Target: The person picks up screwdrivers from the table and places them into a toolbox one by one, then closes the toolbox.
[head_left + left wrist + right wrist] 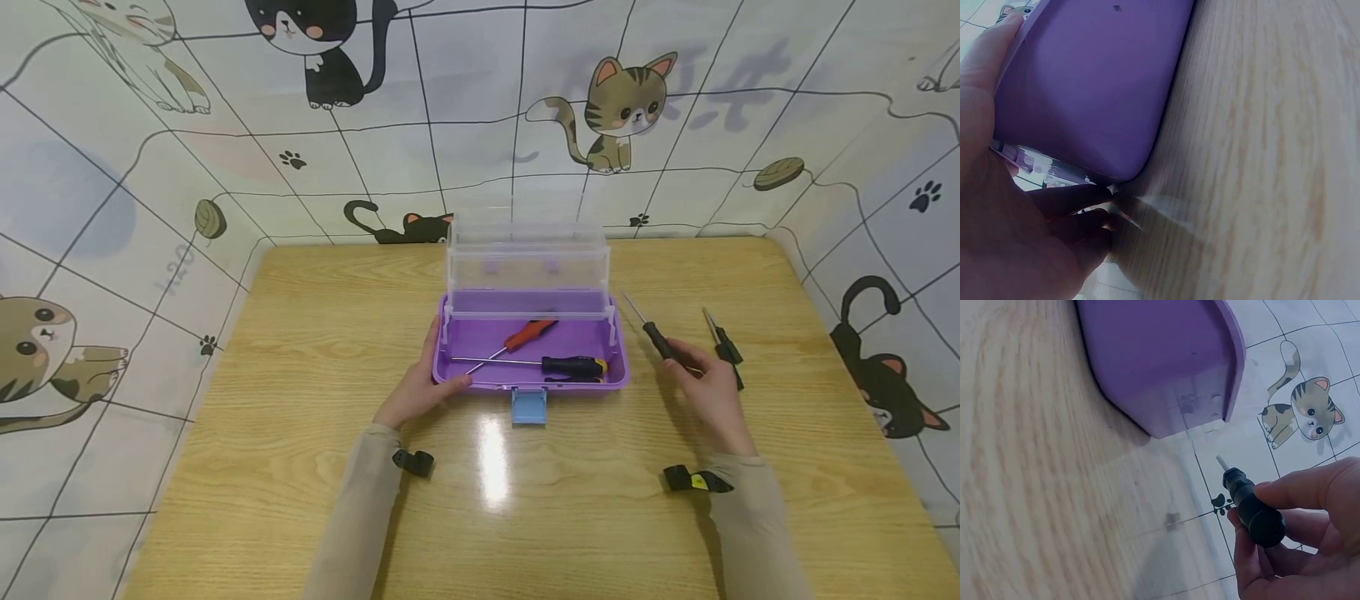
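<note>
A purple toolbox [577, 342] stands on the table with its clear lid [528, 275] raised at the back. At the box's left end my left hand [420, 389] grips it, thumb on the front rim and fingers round the end. Inside lie a red-and-black screwdriver [528, 334] and, crossing its shaft, a black-and-yellow screwdriver [572, 366]. Another dark handle is partly hidden beside the front wall. To the right of the box, my right hand [708, 392] pinches a black screwdriver [1260, 519] by its handle, its tip pointing away towards the back.
Beyond my right hand, more black-handled tools [724, 348] lie on the wooden table [322, 333]. A blue latch [529, 407] hangs open at the box's front. Cat-patterned sheeting [465, 150] surrounds the table at the back and sides.
</note>
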Demonstrator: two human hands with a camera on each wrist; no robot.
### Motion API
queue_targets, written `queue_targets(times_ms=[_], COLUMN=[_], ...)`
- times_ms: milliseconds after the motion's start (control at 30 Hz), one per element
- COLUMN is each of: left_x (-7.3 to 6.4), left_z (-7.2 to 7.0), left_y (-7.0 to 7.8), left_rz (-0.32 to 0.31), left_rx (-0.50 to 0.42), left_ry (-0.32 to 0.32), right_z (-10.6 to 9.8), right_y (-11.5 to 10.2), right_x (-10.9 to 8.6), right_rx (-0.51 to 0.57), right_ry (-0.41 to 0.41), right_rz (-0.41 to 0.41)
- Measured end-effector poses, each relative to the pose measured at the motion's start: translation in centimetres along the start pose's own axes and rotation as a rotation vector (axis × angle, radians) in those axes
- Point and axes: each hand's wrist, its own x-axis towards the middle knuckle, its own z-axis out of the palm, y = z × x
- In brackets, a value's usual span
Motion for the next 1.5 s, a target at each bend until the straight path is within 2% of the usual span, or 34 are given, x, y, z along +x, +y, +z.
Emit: queue_targets(times_ms=[167, 500, 833, 967, 1200, 1500], left_x=[0.0, 0.0, 0.1, 0.1, 0.1, -0.1], left_z=[0.0, 0.0, 0.0, 0.0, 0.0, 0.0], left_y=[0.0, -0.2, -0.1, -0.1, 0.0, 0.1], left_rz=[0.007, 0.007, 0.006, 0.003, -0.006, -0.006], left_rx=[0.002, -0.011, 0.007, 0.007, 0.002, -0.020], left_ry=[0.001, 0.015, 0.012, 0.008, 0.008, 0.002], right_z=[-0.4, -0.8, -0.8, -0.8, -0.7, -0.2], right_y=[-0.5, -2.7, -3.3, -3.7, -4.4, -5.0], right_x=[-0.3, -0.7, -1.0, -0.9, -0.8, -0.2], right_rx=[0.039, 0.089, 0.144, 0.143, 0.146, 0.141], right_ry=[0.013, 0.049, 0.053, 0.039, 0.011, -0.090], right_rz=[0.011, -0.047, -0.057, -0.069, -0.137, -0.106])
